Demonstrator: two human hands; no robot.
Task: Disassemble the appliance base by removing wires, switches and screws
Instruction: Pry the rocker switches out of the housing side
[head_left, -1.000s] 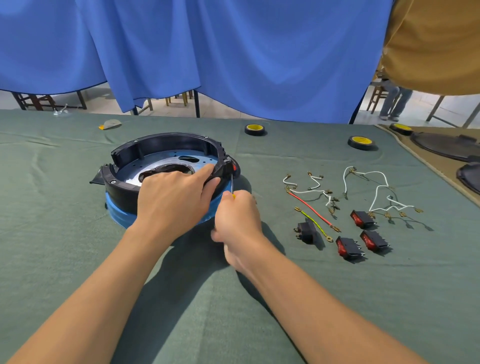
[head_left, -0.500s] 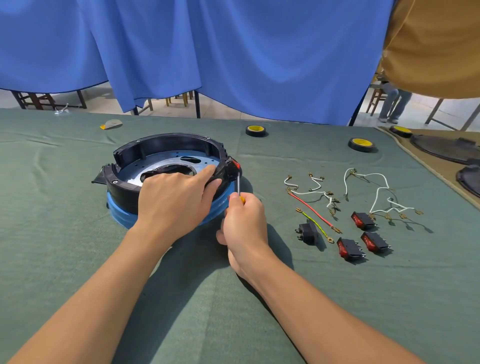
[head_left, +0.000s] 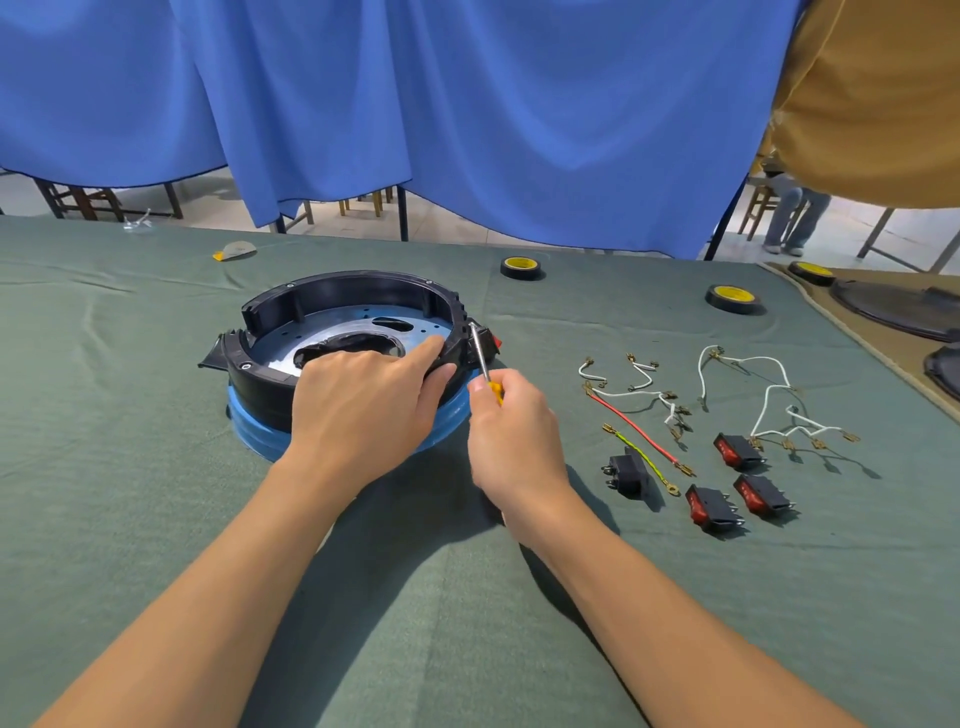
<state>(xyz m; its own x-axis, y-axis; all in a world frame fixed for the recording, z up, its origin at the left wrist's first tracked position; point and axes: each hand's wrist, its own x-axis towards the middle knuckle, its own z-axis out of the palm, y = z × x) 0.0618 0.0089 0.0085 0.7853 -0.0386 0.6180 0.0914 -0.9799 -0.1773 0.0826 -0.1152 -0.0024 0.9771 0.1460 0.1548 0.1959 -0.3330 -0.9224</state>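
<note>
I see the appliance base on the green table, my left hand clamping its near rim. My right hand grips a screwdriver, tip at the base's right-side switch. 3 red switches lie right.

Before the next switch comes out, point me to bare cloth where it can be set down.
Bare green tablecloth lies left of the round black-and-blue appliance base, and more in front of the three red rocker switches, toward the table's near right. It is crowded between the right hand and those switches: loose white, red and yellow-green wires and a small black connector fill it.
</note>
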